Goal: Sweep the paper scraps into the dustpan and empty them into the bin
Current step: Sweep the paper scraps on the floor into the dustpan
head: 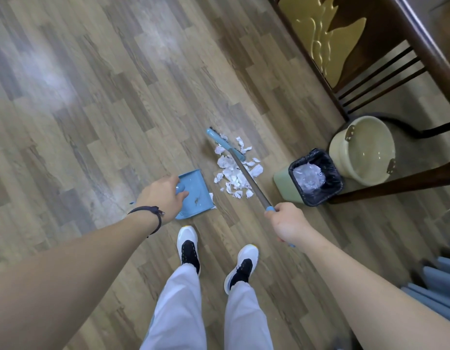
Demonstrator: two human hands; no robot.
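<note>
Paper scraps (236, 175) on floor between hands, beyond.

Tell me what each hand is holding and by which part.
The right hand grips the broom by the blue grip at the top of its handle. The left hand is on the dustpan at its handle end.

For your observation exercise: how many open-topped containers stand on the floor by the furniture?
2: a green bin lined with a black bag, right of the paper scraps, and a cream bucket just beyond it.
</note>
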